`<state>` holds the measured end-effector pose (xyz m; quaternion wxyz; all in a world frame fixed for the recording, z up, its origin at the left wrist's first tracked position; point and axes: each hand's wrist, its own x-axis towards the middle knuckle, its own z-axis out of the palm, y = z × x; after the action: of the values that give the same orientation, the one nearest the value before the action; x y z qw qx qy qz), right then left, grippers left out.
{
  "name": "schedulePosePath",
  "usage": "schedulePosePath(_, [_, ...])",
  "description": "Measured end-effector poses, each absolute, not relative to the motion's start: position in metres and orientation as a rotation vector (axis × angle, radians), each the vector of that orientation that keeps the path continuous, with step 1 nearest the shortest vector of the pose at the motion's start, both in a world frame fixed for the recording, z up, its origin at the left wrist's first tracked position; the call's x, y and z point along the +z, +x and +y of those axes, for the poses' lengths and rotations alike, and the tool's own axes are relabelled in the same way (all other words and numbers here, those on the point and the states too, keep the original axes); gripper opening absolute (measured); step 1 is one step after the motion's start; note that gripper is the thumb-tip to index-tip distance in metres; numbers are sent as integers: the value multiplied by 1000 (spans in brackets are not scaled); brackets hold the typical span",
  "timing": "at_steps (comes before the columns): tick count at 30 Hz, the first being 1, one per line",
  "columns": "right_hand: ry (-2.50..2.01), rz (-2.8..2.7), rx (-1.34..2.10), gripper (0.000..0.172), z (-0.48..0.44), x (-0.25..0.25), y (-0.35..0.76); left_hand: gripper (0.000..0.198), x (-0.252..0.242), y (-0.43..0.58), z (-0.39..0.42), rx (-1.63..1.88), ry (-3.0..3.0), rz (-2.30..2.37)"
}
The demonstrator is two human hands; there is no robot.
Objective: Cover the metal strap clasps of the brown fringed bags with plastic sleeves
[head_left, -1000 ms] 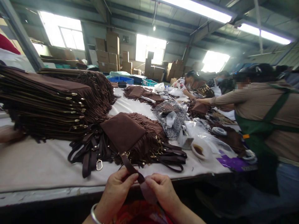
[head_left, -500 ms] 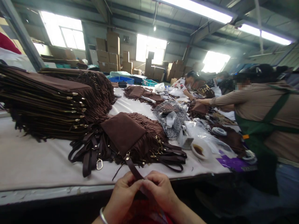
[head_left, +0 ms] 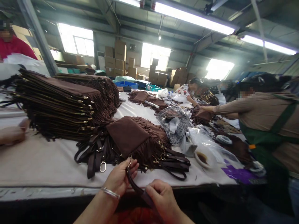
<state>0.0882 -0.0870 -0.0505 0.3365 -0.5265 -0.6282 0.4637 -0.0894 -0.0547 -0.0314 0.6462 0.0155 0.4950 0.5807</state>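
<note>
A dark brown strap (head_left: 133,184) runs from the lower corner of a fringed brown bag (head_left: 127,135) toward me. My left hand (head_left: 121,175), with a silver bangle on the wrist, has its fingers curled round the strap's upper end by the gold metal clasp. Lower down, my right hand (head_left: 163,197) is closed on the same strap, thumb on top. The bag lies flat on more fringed pieces at the near side of the table. Loose straps with gold rings (head_left: 103,167) spread out to both sides of it.
A tall stack of fringed bags (head_left: 63,105) stands left on the white-covered table (head_left: 58,169). Another person's hand (head_left: 14,133) rests beside it. Right are a bowl of brown liquid (head_left: 203,158), clear plastic (head_left: 207,144) and a co-worker in a green apron (head_left: 259,127).
My left hand has moved up the strap to its clasp, while my right hand has drawn slightly apart, lower on the strap. Another person's hand has appeared at the left edge.
</note>
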Motion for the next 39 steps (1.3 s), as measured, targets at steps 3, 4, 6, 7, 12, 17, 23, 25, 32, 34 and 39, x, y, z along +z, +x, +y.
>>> schedulePosePath(3, [-1378,-1818,1003,26,-73,-48,76,11,-36,-83,-55,1341,11,1106])
schedulePosePath(4, [-1376,-1874,974,25,-69,-47,71,12,-36,-82,-56,1354,1,1096])
schedulePosePath(6, [-1358,-1962,941,25,-66,-45,64,10,-34,-83,-56,1393,-15,1069])
schedulePosePath(7, [-1349,-1981,928,26,-66,-46,61,8,-33,-84,-55,1421,-20,1053])
schedulePosePath(12, [-1388,-1986,909,28,-75,-50,68,7,-31,-84,-47,1566,-30,988])
schedulePosePath(17, [-1410,-2035,982,32,-75,-46,73,12,-37,-71,-41,1611,-15,964])
schedulePosePath(23, [-1361,-1903,808,30,-45,-36,47,7,-42,-72,-49,1511,81,971])
schedulePosePath(25, [-1333,-1890,771,31,-34,-35,36,8,-42,-79,-56,1467,123,997])
schedulePosePath(32, [-1264,-2049,816,36,-27,-39,11,13,-38,-107,-67,1457,215,1099])
schedulePosePath(34, [-1254,-1988,994,38,-30,-39,13,18,-37,-110,-67,1465,244,1093])
schedulePosePath(39, [-1156,-1794,1410,23,-45,-41,27,29,-42,-109,-65,1469,281,1094])
